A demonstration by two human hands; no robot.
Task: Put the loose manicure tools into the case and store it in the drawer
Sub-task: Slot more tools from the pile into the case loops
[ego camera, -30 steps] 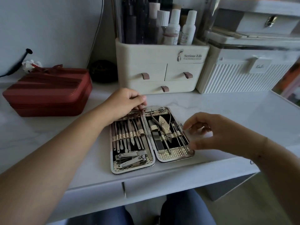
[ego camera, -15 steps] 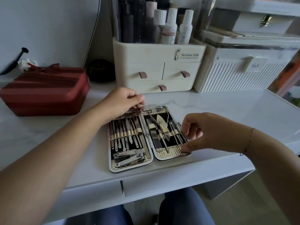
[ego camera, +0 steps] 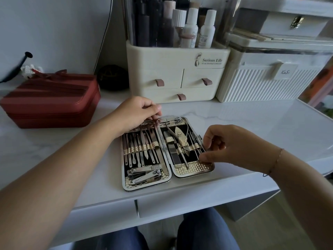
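Note:
An open manicure case lies flat on the white desk, near its front edge. Thin metal tools sit under gold straps in its left half, with nail clippers below them. The right half holds a gold nipper and several slim tools. My left hand curls over the top edge of the left half. My right hand is at the case's right edge, thumb on the lower right corner and fingers curled over the rim. I see no loose tool on the desk.
A cream organizer with three small drawers and bottles on top stands behind the case. A red zipped pouch lies at the left, a white ribbed box at the right. Desk drawer fronts run below the front edge, above my knees.
My right hand has moved left onto the case's right edge and its fingers have curled in. My left hand stays on the top of the left half.

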